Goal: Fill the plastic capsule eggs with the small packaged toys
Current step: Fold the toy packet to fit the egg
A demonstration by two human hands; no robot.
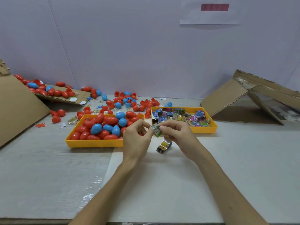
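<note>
Reaching forward over the table [162, 184], the left hand [136, 137] and right hand [177, 135] meet at centre, thumbs and fingertips together pinching one small packaged toy [156, 129], raised in front of a yellow tray [94, 143] of capsule eggs [97, 128] and a second tray [204, 129] of packets [178, 116]

The left hand [136, 138] hides a corner of the egg tray [90, 142]. It and the right hand [177, 133] cover the ends of the toy packet [156, 130]. Print on packets [180, 116] beyond them is too tiny.
</note>
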